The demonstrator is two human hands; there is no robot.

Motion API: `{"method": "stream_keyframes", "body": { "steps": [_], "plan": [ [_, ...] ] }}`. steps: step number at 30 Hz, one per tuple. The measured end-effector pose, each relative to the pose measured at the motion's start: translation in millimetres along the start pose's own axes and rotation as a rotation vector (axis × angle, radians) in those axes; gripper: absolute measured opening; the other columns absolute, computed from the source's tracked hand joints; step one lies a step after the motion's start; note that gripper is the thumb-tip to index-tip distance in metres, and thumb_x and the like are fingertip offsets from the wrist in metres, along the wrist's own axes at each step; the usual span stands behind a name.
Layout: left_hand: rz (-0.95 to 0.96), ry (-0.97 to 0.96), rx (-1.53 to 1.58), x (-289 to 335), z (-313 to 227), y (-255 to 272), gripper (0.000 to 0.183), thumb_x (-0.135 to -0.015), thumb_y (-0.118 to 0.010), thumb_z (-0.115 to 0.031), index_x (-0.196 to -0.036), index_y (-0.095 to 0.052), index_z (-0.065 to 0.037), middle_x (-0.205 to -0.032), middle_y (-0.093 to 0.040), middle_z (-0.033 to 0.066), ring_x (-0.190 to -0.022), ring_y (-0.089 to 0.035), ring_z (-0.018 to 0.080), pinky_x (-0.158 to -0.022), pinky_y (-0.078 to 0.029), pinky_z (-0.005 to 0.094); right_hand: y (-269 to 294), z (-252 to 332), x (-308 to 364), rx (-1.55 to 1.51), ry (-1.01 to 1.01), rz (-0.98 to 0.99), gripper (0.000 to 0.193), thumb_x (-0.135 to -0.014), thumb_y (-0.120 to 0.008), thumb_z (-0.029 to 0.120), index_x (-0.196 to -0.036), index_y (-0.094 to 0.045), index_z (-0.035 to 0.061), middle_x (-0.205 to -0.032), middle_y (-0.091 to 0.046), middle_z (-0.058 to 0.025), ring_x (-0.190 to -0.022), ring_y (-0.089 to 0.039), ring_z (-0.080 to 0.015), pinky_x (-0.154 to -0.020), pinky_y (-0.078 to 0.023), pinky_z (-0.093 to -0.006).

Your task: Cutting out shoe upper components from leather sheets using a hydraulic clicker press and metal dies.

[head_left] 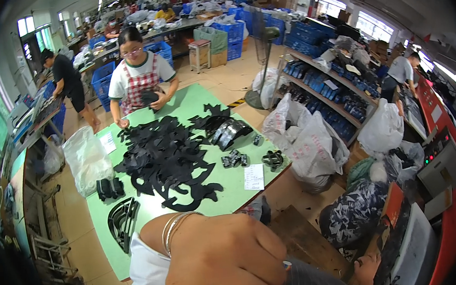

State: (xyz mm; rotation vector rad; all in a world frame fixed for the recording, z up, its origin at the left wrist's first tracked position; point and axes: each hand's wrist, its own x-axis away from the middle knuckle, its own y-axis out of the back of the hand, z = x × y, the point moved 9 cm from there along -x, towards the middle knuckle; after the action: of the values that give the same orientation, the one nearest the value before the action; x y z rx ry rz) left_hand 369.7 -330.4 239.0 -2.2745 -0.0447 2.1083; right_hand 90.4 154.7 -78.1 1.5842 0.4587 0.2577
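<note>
Close up at the lower middle is my left hand [225,258], with bracelets and a white sleeve. Its fingers are curled, and their tips are hidden. Beside them is a dark grey, finely striped piece [318,279]; whether I grip it cannot be made out. At the lower right, what seems to be my right hand [366,269] is by the edge of a red-framed machine [451,236], its fingers small and unclear. Beyond my left hand is a green table [107,231] with a heap of black cut pieces [163,154], black curved parts [123,221] and small bundles [235,158].
A person in a checked apron [140,85] stands across the table, holding black pieces. White sacks [310,145] stand right of it, before a shelf rack [322,89]. A fan [258,57] is behind. Patterned dark fabric [355,212] shows near the machine. Others work farther off.
</note>
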Motion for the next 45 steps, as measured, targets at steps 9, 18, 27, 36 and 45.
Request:
{"method": "stream_keyframes", "body": {
  "steps": [9, 18, 27, 36, 45],
  "plan": [
    [0.260, 0.389, -0.040, 66.5, 85.5, -6.9, 0.026, -0.094, -0.059, -0.019, -0.112, -0.066, -0.002, -0.077, -0.063, 0.0075, -0.059, -0.057, 0.0229, -0.055, -0.046, 0.0340, -15.3, -12.7, -9.3, 0.036, -0.021, 0.028, 0.016, -0.064, -0.074, 0.019, -0.074, -0.072, 0.0059, -0.081, -0.068, -0.0108, -0.108, -0.055, -0.0317, -0.110, -0.025, -0.0545],
    [0.877, 1.651, -0.060, 498.2, 72.4, -25.1, 0.035, -0.097, -0.051, -0.021, -0.130, -0.060, -0.015, -0.120, -0.063, 0.0134, -0.110, -0.060, 0.0271, -0.097, -0.045, 0.0378, -16.1, -3.8, -8.9, 0.083, 0.066, 0.032, 0.016, -0.065, -0.074, 0.022, -0.072, -0.072, 0.0079, -0.080, -0.068, -0.0093, -0.105, -0.056, -0.0311, -0.107, -0.027, -0.0554],
    [0.956, 1.462, -0.220, 453.2, 2.7, 15.9, 0.058, -0.089, -0.056, -0.011, -0.144, -0.039, -0.019, -0.139, -0.047, 0.0085, -0.117, -0.056, 0.0300, -0.097, -0.047, 0.0397, -5.0, -0.9, -17.3, -0.005, 0.087, -0.060, 0.020, -0.061, -0.072, 0.025, -0.071, -0.072, 0.0069, -0.077, -0.067, -0.0111, -0.102, -0.056, -0.0327, -0.105, -0.029, -0.0584],
    [1.240, 1.169, -0.222, 514.8, -34.8, 12.8, 0.081, -0.089, -0.055, -0.024, -0.155, -0.010, -0.022, -0.160, -0.013, 0.0121, -0.142, -0.031, 0.0307, -0.112, -0.032, 0.0465, -13.8, 0.6, -9.7, 0.005, 0.050, -0.002, 0.021, -0.061, -0.073, 0.024, -0.071, -0.072, 0.0060, -0.077, -0.066, -0.0120, -0.104, -0.055, -0.0326, -0.106, -0.029, -0.0582],
    [1.344, 0.138, -1.262, 567.6, -20.4, -42.6, 0.060, -0.096, -0.039, -0.012, -0.151, -0.017, -0.008, -0.162, -0.005, 0.0110, -0.147, -0.019, 0.0231, -0.111, -0.036, 0.0408, -14.4, -7.1, -9.0, 0.043, 0.112, -0.064, 0.021, -0.058, -0.075, 0.023, -0.071, -0.073, 0.0057, -0.077, -0.067, -0.0123, -0.102, -0.056, -0.0317, -0.106, -0.029, -0.0587]
  ]
}}
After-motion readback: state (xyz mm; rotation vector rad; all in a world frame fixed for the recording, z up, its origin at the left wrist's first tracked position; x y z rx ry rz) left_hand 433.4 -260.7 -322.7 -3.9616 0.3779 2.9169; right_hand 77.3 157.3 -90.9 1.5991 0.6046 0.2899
